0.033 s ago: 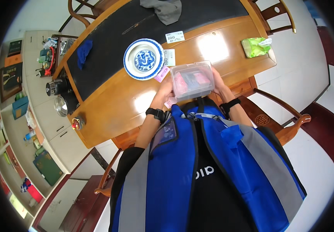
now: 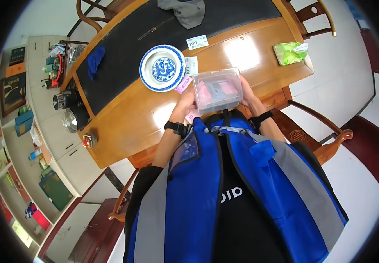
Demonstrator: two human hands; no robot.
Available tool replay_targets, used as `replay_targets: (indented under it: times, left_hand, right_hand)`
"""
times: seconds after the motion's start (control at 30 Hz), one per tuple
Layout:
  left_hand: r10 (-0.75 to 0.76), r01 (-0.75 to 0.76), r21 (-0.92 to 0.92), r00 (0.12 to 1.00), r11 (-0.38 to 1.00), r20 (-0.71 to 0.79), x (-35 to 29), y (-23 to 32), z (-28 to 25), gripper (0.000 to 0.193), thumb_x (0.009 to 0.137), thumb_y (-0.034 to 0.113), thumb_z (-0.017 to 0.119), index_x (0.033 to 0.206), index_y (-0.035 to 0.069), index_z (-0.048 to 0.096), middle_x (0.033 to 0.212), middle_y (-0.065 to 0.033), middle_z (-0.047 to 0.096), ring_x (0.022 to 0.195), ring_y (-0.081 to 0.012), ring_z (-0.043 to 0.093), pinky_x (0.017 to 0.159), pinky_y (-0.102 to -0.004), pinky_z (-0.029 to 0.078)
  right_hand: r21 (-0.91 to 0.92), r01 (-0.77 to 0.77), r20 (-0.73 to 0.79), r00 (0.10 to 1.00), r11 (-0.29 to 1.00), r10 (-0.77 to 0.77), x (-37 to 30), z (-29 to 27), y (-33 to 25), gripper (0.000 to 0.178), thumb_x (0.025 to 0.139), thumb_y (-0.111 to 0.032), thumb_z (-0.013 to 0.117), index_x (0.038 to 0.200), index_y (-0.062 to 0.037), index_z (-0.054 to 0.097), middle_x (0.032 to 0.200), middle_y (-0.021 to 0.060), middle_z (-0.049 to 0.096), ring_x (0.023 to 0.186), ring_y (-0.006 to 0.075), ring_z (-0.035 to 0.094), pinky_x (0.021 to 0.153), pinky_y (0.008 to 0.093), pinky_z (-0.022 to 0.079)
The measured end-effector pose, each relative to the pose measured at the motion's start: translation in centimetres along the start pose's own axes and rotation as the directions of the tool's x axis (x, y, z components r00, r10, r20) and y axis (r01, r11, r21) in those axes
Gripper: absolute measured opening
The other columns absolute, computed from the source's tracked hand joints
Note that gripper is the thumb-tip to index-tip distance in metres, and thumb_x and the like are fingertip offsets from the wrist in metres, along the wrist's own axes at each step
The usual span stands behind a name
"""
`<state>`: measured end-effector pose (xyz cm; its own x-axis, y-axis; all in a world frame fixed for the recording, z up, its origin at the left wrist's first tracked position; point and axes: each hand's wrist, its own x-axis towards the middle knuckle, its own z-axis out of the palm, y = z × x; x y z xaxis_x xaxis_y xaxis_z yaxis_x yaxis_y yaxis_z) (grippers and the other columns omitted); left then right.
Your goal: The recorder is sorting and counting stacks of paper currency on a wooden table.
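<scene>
Between my two hands is a clear plastic box (image 2: 219,106) with pink and grey-blue paper slips inside, seen through its walls. My left hand (image 2: 189,99) closes on its left side, and my right hand (image 2: 247,94) grips the right side; some fingers are hidden by the box. Beside my left hand lies a pink banknote-like slip (image 2: 192,115). A purplish slip (image 2: 183,85) lies by the blue-and-white porcelain bowl (image 2: 142,68). Two pale printed slips lie further off, one (image 2: 191,65) touching or close to the bowl, the other (image 2: 197,42) behind it.
The wooden table (image 2: 128,140) has a black inlay (image 2: 123,48). On it are a blue cloth (image 2: 95,61), a grey cloth (image 2: 188,13), a green tissue pack (image 2: 289,53) and a small jar (image 2: 89,140). Wooden chairs (image 2: 330,151) stand around it; shelves (image 2: 27,144) line the left.
</scene>
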<state>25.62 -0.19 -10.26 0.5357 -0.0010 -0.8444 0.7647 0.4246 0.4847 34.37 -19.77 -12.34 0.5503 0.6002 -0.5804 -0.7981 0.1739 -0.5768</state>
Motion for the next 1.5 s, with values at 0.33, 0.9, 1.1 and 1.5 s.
replay_targets:
  times: [0.33,0.9,1.1,1.5]
  left_hand:
    - [-0.244,0.243,0.026,0.96,0.97,0.134,0.3,3.1,0.0,0.041,0.088,0.036,0.046,0.114,0.003,0.047,0.099,-0.0127,0.06,0.083,-0.0206,0.062,0.067,-0.0357,0.054]
    - [-0.352,0.404,-0.185,0.899,0.896,0.259,-1.4,1.0,-4.7,0.027,0.087,0.018,0.048,0.108,0.003,0.053,0.1,-0.0111,0.059,0.085,-0.0203,0.06,0.071,-0.03,0.051]
    - [-0.206,0.296,-0.262,0.924,0.918,0.324,-1.9,-0.1,-5.0,0.028,0.078,0.002,0.057,0.106,0.002,0.053,0.1,-0.0099,0.058,0.086,-0.0169,0.06,0.075,-0.0285,0.051]
    - [-0.062,0.063,-0.018,0.995,0.998,0.075,-7.1,0.9,-7.8,0.029,0.089,0.025,0.042,0.105,0.004,0.053,0.084,-0.0088,0.061,0.06,-0.0138,0.059,0.049,-0.0235,0.049]
  right_hand:
    - [0.097,-0.044,-0.136,0.989,0.994,0.057,2.9,-1.0,-1.2,0.052,0.091,-0.041,0.025,0.123,-0.0026,0.04,0.119,0.0125,0.048,0.109,0.0224,0.047,0.089,0.0358,0.04]
    - [-0.304,0.333,-0.157,0.907,0.893,-0.392,4.7,-0.4,0.1,0.03,0.087,-0.02,0.047,0.106,0.0026,0.054,0.103,0.0081,0.057,0.098,0.0147,0.051,0.089,0.0252,0.036]
    - [-0.392,0.416,-0.138,0.856,0.821,-0.499,5.9,-2.0,-0.3,0.029,0.087,-0.019,0.049,0.106,0.0018,0.053,0.105,0.0081,0.056,0.101,0.0146,0.049,0.09,0.0257,0.035]
    - [-0.638,0.351,-0.107,0.842,0.686,-0.53,6.3,-4.7,-0.2,0.031,0.083,-0.018,0.053,0.107,0.001,0.05,0.102,0.0152,0.056,0.096,0.0209,0.053,0.083,0.0298,0.041]
